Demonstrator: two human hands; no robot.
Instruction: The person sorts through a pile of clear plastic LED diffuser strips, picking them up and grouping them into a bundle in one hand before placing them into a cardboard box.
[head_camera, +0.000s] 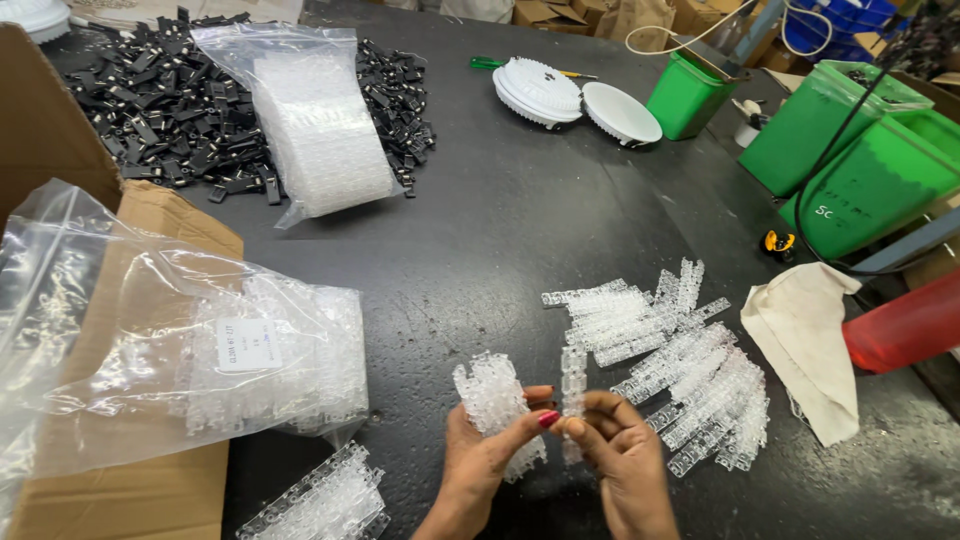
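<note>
1. Head view shows our left hand (478, 452) gripping a stack of clear plastic connector strips (493, 400), fingers curled around it and the thumb pressed on its front.
2. Our right hand (620, 455) pinches a single clear plastic strip (572, 385) between thumb and fingertips, held upright just beside the stack, low at the middle of the dark grey worktable (500, 230).
3. Right of our hands a loose heap of clear strips (670, 365) lies spread on the table, and a cream cloth (805, 335) rests beside it.
4. At our left a clear plastic bag with a white label (230, 360) lies on a brown cardboard box (150, 480); it holds more clear strips, and its mouth is crumpled open toward the left.
5. A small bundle of clear strips (325, 505) sits below that bag on the table.
6. Farther back a second clear bag full of strips (315, 120) lies across a pile of small black plastic parts (160, 110).
7. Two round white ribbed housings (575, 98) rest near the far edge.
8. Three green plastic bins (850, 140) stand at the far right; we cannot tell what is inside them.
9. A red plastic container (905, 325) lies near the cloth, its contents hidden.
</note>
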